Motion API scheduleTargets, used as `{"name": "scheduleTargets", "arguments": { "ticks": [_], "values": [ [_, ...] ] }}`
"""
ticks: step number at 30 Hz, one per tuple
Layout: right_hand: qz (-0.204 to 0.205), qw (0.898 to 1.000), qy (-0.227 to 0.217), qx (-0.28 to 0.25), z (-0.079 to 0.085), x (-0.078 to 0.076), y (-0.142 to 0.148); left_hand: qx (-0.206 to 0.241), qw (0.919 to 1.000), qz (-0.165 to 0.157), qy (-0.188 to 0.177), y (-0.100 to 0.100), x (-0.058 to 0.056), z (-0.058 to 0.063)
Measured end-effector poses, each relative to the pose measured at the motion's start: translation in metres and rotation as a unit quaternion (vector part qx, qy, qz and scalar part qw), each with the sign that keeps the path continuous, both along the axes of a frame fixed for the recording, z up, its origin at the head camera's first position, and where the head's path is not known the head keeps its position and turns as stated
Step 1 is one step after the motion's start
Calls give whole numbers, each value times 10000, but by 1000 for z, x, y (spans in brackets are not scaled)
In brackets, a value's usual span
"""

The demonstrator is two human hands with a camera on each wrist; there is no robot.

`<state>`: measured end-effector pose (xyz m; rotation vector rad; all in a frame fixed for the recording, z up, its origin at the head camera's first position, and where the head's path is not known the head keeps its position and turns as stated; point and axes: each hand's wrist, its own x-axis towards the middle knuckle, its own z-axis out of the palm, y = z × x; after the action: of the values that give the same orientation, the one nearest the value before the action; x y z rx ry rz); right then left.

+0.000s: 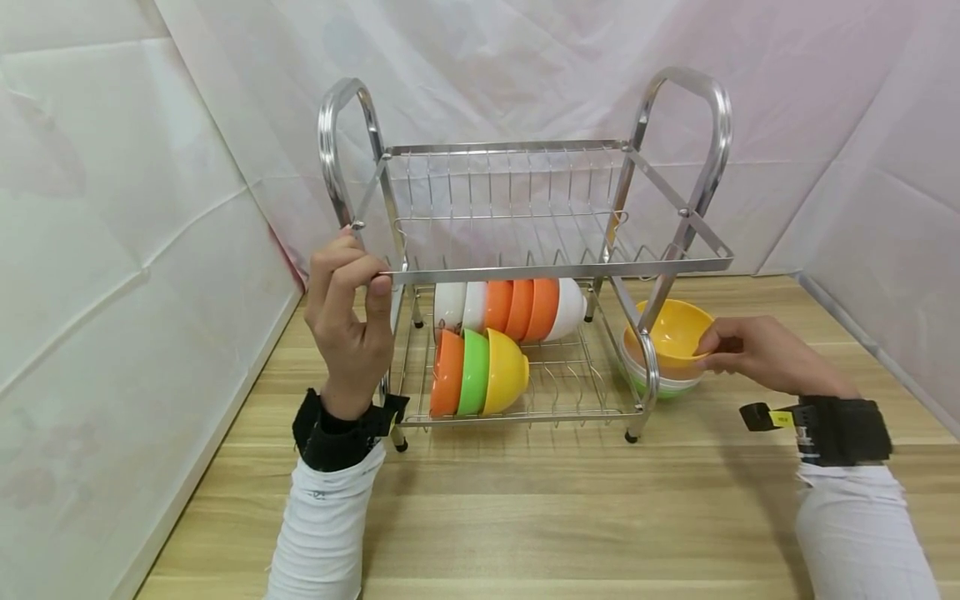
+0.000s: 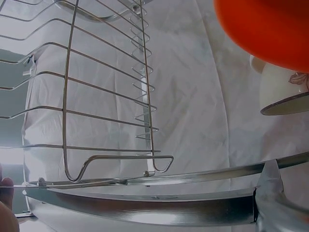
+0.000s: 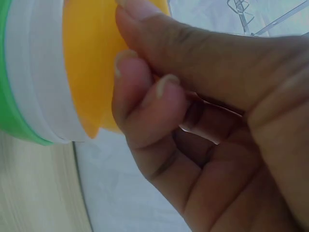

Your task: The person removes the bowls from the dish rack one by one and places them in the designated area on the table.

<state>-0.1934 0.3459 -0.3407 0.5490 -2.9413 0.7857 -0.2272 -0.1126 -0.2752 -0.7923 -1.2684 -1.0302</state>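
A two-tier metal dish rack (image 1: 517, 272) stands on the table. At its front left corner, my left hand (image 1: 348, 325) holds the upper tier's frame with bent fingers. My right hand (image 1: 772, 357) pinches the rim of a yellow bowl (image 1: 678, 325) to the right of the rack. That bowl sits at the top of a stack, over white and green bowls (image 1: 663, 389); the right wrist view shows the yellow bowl (image 3: 91, 53) close up. On the lower tier, an orange bowl (image 1: 446, 375), a green bowl (image 1: 474, 375) and another yellow bowl (image 1: 506, 375) stand on edge in front.
Behind them on the lower tier is a row of white and orange bowls (image 1: 519, 308). The upper tier has wire slots (image 1: 510, 218). Pale cloth (image 1: 480, 75) hangs behind and at both sides. The wooden table (image 1: 540, 517) extends toward me.
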Motion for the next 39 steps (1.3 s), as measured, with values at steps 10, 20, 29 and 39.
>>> {"name": "scheduleTargets", "arguments": {
  "ticks": [10,20,29,39],
  "values": [
    [12,9989,-472,-21,-2,-2,5,-24,10000,22,-10,1,1,1],
    [317,9949,-848,-453,-11,-7,9,-20,10000,5,-16,0,1,1],
    [424,9930,-1067,-275,-6,-4,8,-27,10000,-16,5,1,1,2],
    [515,9892,1201,666,30,22,-18,-16,10000,-14,22,1,1,2]
  ]
}}
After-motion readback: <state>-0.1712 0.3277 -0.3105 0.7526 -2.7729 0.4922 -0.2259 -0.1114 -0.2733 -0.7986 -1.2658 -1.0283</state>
